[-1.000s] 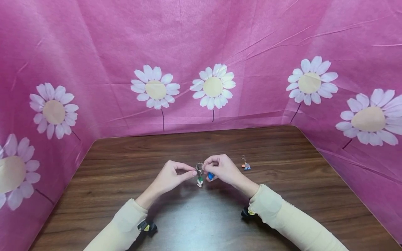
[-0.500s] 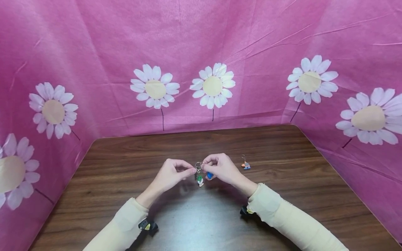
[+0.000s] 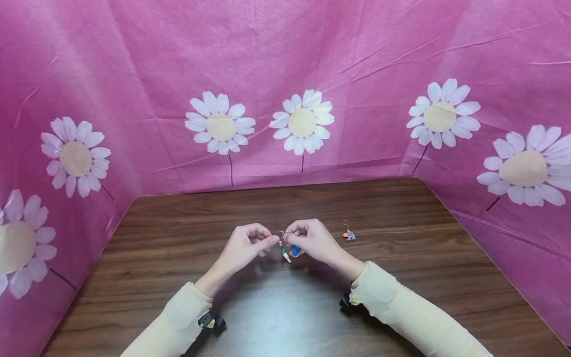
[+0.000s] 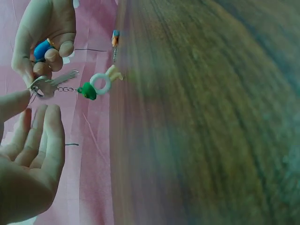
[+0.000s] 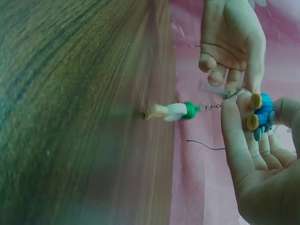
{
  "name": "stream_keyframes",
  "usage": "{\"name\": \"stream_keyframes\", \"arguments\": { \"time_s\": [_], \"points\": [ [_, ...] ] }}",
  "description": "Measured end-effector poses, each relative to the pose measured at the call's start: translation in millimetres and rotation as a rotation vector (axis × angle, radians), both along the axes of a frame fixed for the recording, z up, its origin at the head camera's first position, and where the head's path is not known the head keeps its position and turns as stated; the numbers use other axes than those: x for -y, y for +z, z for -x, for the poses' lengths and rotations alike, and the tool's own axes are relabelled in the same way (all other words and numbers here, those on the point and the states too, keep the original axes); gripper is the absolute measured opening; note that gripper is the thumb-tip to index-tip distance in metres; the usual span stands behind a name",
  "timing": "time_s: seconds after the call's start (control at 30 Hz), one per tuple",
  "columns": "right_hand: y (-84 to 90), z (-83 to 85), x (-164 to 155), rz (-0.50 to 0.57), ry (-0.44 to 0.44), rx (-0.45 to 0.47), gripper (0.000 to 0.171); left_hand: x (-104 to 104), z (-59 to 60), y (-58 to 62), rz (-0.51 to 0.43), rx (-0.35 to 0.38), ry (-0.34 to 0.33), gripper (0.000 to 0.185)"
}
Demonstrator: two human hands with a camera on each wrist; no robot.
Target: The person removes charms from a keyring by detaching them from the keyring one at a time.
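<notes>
Over the table, my left hand (image 3: pixel 243 248) pinches a metal key ring (image 3: pixel 281 232) between thumb and fingertip. My right hand (image 3: pixel 315 241) pinches the ring's other side. A silver key (image 4: pixel 45 88) hangs on it, close to the left thumb. Below the ring, a keychain charm (image 3: pixel 285 255) with a green top, white middle and pale feet dangles from a short chain. A blue figure charm (image 5: pixel 263 112) with orange parts lies against the right hand's fingers. Fingers partly hide where the blue charm attaches.
Another keychain charm (image 3: pixel 350 235), orange, grey and blue, lies on the brown wooden table (image 3: pixel 276 317) to the right of the right hand. A pink cloth (image 3: pixel 357 54) with white flowers stands around the table's back and sides.
The dangling green and white charm has swung and now hangs tilted to the right. The ring has turned and shows less between the fingers. Both hands have shifted only slightly, fingertips closer together.
</notes>
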State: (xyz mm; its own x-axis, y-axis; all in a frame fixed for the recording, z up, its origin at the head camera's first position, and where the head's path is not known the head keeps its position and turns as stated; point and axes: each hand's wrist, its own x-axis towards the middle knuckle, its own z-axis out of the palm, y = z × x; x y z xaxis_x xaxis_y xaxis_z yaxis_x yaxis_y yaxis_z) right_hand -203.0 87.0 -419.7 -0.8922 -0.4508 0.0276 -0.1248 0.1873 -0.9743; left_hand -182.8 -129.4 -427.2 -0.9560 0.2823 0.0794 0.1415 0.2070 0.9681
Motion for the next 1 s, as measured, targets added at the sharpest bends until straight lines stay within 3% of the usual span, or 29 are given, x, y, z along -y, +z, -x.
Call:
{"name": "stream_keyframes", "arguments": {
  "time_s": [0.2, 0.43, 0.53, 0.7, 0.77, 0.87, 1.0],
  "points": [
    [-1.7, 1.3, 0.1, 0.085, 0.013, 0.077, 0.015, -1.7, 0.8, -2.6, -0.005, 0.044, -0.071, 0.026],
    [-5.2, 1.3, -1.0, 0.107, 0.061, 0.119, 0.019, -1.0, 1.1, 0.0, 0.009, 0.005, -0.059, 0.023],
    [-5.2, 1.2, -3.4, 0.091, 0.083, 0.136, 0.019, 1.1, 0.7, 1.9, 0.094, -0.083, -0.079, 0.018],
    [-0.4, 0.1, -7.1, 0.127, 0.107, 0.18, 0.021, -0.6, -1.4, 6.4, 0.338, -0.376, -0.093, 0.014],
    [1.3, 0.4, -8.0, 0.152, 0.105, 0.193, 0.023, -2.5, -2.5, 7.6, 0.386, -0.438, -0.08, 0.013],
    [2.4, 1.4, -9.0, 0.189, 0.097, 0.215, 0.023, -5.0, -3.2, 7.0, 0.317, -0.372, -0.086, 0.014],
    [0.7, 3.5, -10.2, 0.263, 0.081, 0.29, 0.02, -6.1, -3.4, 4.2, 0.068, -0.137, -0.141, 0.015]
  ]
}}
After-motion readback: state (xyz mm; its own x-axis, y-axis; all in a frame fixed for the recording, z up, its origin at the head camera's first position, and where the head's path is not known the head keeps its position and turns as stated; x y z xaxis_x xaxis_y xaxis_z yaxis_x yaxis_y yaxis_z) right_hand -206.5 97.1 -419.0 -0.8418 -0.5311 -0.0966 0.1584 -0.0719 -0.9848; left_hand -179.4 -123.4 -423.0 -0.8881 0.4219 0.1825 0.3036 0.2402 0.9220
